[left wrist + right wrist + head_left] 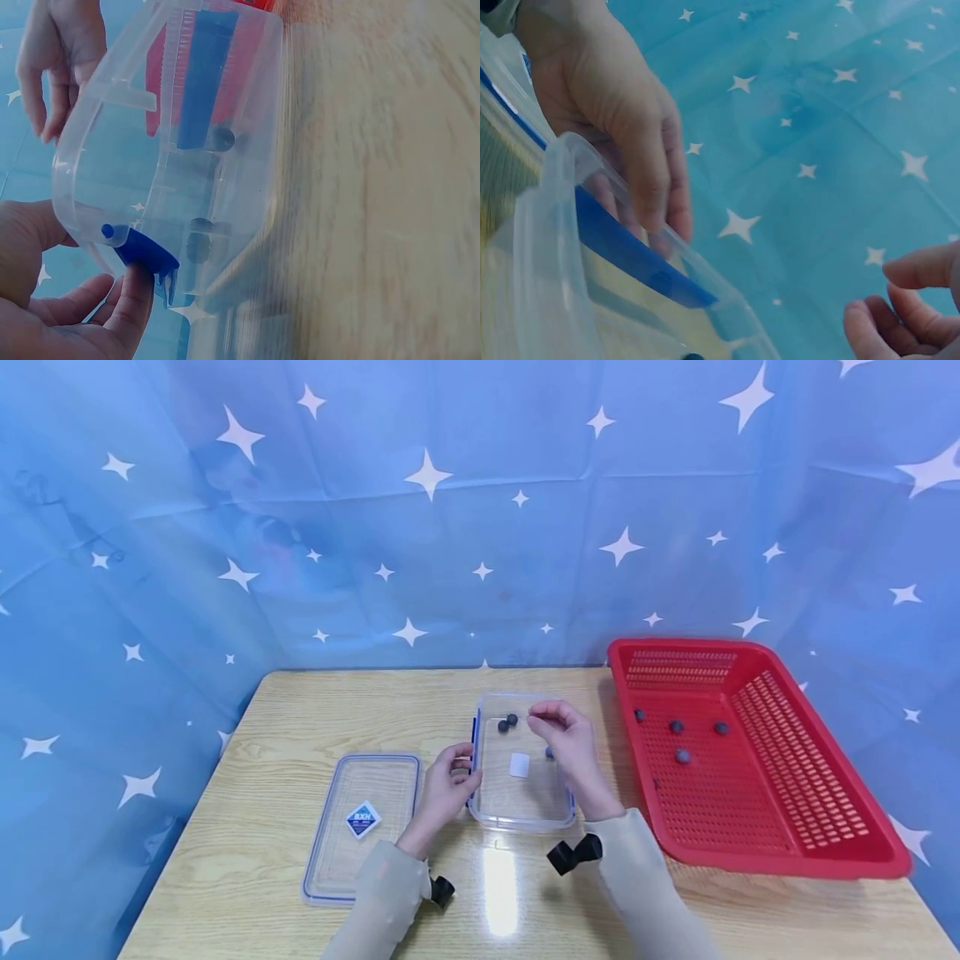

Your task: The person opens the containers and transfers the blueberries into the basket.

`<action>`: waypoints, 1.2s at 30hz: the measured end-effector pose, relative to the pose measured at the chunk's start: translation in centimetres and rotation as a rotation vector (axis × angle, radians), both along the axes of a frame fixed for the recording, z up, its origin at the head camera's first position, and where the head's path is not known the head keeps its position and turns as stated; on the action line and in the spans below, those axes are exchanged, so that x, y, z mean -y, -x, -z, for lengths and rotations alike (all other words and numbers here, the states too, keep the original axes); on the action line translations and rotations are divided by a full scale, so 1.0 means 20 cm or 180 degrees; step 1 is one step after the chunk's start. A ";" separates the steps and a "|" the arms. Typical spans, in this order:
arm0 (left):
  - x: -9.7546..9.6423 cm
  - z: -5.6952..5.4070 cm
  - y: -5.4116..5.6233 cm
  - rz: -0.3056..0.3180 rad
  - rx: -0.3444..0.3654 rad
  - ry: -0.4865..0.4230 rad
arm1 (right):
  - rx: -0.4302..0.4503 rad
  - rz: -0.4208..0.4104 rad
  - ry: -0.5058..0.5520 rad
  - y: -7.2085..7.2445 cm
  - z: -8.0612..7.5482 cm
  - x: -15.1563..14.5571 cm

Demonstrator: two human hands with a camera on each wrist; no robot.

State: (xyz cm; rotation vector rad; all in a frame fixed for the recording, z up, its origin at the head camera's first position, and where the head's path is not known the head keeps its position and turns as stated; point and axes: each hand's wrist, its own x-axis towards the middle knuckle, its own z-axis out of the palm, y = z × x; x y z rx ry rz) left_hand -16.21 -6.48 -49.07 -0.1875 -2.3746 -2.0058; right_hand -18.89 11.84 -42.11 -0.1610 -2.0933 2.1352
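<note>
A clear plastic container [525, 821] with blue side latches stands open-topped on the table. Two small dark balls [503, 727] lie together near its far left corner, and another dark ball [550, 752] shows beside the right wall. My left hand [450, 785] grips the left wall, thumb at the rim and fingers against the blue latch [154, 255]. Over the container's far right part hovers my right hand [566, 739], fingers loosely bent, thumb and index apart in the right wrist view, with nothing visible between them.
Right of the container, a red plastic basket [780, 860] holds several dark balls [682, 756]. A clear lid [337, 860] with a blue seal and a diamond-shaped label lies to the left. Behind the wooden table [247, 827] hangs a blue star-patterned cloth [480, 527].
</note>
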 end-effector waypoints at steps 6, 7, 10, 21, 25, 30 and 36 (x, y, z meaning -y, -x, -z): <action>0.00 0.00 0.00 0.0021 0.0031 0.0002 | 0.0118 0.0076 0.0019 0.04 0.06 0.08; -0.01 0.00 0.00 0.0023 0.0032 -0.0006 | 0.0126 0.0073 0.0008 0.05 0.07 0.09; -0.01 -0.05 -0.02 0.0040 0.0048 -0.0062 | 0.0179 0.0060 -0.0042 0.06 0.08 0.11; -0.01 -0.18 -0.07 0.0049 0.0006 -0.0100 | 0.0393 0.0038 -0.0280 0.11 0.13 0.15; -0.01 -0.17 -0.07 0.0055 -0.0014 -0.0093 | 0.0533 -0.0005 -0.0447 0.13 0.15 0.17; 0.00 -0.17 -0.07 0.0064 -0.0012 -0.0089 | 0.0729 -0.0176 -0.0543 0.14 0.16 0.18; 0.00 -0.18 -0.06 0.0058 0.0013 -0.0077 | 0.0901 -0.0263 -0.0784 0.17 0.17 0.18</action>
